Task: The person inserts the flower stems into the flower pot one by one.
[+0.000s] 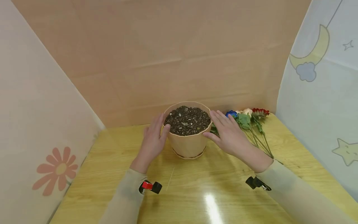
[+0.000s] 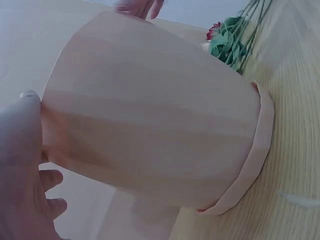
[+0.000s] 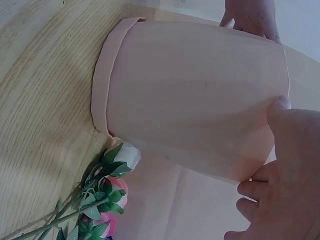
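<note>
A peach-coloured flowerpot [image 1: 186, 145] with a scalloped rim stands upright on a matching saucer [image 2: 245, 187]. Dark soil [image 1: 188, 121] with pale flecks fills it to a little below the rim. On the pot's left side my left hand [image 1: 152, 138] lies against the upper wall, its thumb near the rim and its fingers fairly straight. Opposite it, my right hand [image 1: 230, 135] touches the right side near the rim with outstretched fingers. Both thumbs face the near side of the pot.
Artificial flowers with long green stems [image 1: 264, 143] lie right of the pot: a blue bloom [image 1: 231, 114], pale ones [image 1: 247, 112] and a red one [image 1: 260, 112]. Pink blooms [image 3: 116, 190] show in the right wrist view. A backdrop [image 1: 179, 56] rises behind the wooden table [image 1: 179, 199].
</note>
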Tool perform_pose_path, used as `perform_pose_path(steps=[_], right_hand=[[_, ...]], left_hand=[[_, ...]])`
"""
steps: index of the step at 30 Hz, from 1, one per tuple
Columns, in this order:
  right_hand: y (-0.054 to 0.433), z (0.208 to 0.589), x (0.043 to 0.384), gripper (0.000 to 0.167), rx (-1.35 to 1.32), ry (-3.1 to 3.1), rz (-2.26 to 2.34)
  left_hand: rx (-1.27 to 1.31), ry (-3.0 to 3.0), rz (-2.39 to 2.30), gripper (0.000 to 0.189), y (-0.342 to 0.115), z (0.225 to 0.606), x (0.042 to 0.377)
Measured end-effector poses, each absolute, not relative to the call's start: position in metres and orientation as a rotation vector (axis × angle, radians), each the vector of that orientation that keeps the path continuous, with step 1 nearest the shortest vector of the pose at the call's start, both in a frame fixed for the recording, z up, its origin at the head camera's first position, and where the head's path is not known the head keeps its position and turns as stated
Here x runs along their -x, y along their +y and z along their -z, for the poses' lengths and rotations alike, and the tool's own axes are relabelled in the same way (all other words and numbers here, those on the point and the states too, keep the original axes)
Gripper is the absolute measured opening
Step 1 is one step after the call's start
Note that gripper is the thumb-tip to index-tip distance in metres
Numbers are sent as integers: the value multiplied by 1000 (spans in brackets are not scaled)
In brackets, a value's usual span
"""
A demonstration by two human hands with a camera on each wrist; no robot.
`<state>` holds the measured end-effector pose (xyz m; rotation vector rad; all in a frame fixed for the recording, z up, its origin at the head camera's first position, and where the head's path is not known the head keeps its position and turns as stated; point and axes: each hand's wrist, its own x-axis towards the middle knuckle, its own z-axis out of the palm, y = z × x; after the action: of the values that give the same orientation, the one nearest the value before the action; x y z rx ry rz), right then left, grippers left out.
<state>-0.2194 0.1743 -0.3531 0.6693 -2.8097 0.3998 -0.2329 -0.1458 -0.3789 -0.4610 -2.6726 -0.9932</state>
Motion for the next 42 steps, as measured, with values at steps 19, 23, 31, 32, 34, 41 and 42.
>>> perform_pose_path(steps=[19, 23, 31, 32, 34, 41, 42], right_hand=[[172, 354, 216, 104, -658, -2811, -465], [171, 353, 215, 105, -659, -2814, -468], [167, 354, 213, 105, -678, -2811, -499], [166, 354, 213, 105, -686, -2811, -508], [164, 354, 212, 106, -698, -2807, -517], [167, 353, 215, 98, -721, -2760, -519], [169, 352, 216, 95, -726, -2758, -535]], left_hand=[[313, -2410, 1690, 73, -126, 386, 232], [285, -2398, 1722, 74, -125, 386, 230], [230, -2402, 1769, 68, -127, 386, 228], [220, -2400, 1769, 68, -128, 386, 228], [212, -2396, 1763, 67, -130, 387, 228], [248, -2347, 1767, 64, -132, 393, 233], [249, -2342, 1765, 63, -132, 394, 233]])
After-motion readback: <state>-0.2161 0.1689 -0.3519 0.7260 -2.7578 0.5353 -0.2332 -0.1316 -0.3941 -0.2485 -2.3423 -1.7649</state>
